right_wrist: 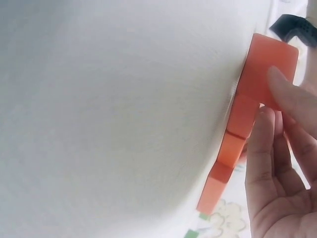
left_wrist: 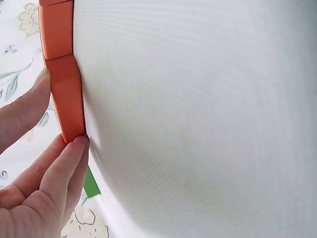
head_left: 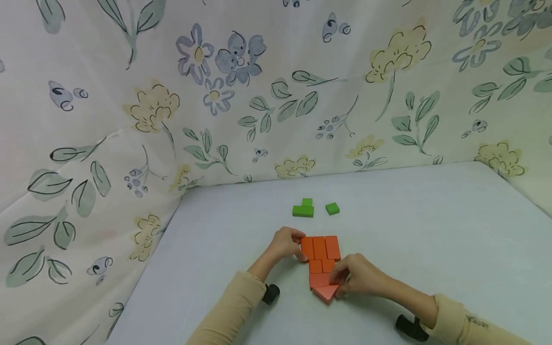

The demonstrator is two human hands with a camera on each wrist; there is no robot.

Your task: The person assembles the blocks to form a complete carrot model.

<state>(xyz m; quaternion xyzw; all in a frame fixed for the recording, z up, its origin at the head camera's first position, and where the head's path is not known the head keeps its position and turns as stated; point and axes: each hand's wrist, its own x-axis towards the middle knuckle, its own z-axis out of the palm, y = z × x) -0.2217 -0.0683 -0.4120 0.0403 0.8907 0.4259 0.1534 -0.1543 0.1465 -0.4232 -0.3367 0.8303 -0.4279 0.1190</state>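
Orange blocks lie fitted together on the white table. Three upright oblongs form the far row, two smaller blocks (head_left: 321, 266) come below, then a wider block (head_left: 320, 280). A triangular block (head_left: 326, 293) sits at the near end, its point toward the person. My left hand (head_left: 286, 243) holds the far row's leftmost orange block (left_wrist: 67, 96) between thumb and fingertips, at its two ends. With my right hand (head_left: 359, 275) I pinch the triangular block (right_wrist: 267, 67), the thumb lying on its side and the fingers at its other edge.
Beyond the orange blocks lie a green oblong (head_left: 303, 211) with a small green block (head_left: 307, 202) behind it, and a separate green block (head_left: 332, 208) to their right. White table surface (head_left: 431, 230) surrounds them. A flower-printed cloth (head_left: 276, 139) hangs along the far and left edges.
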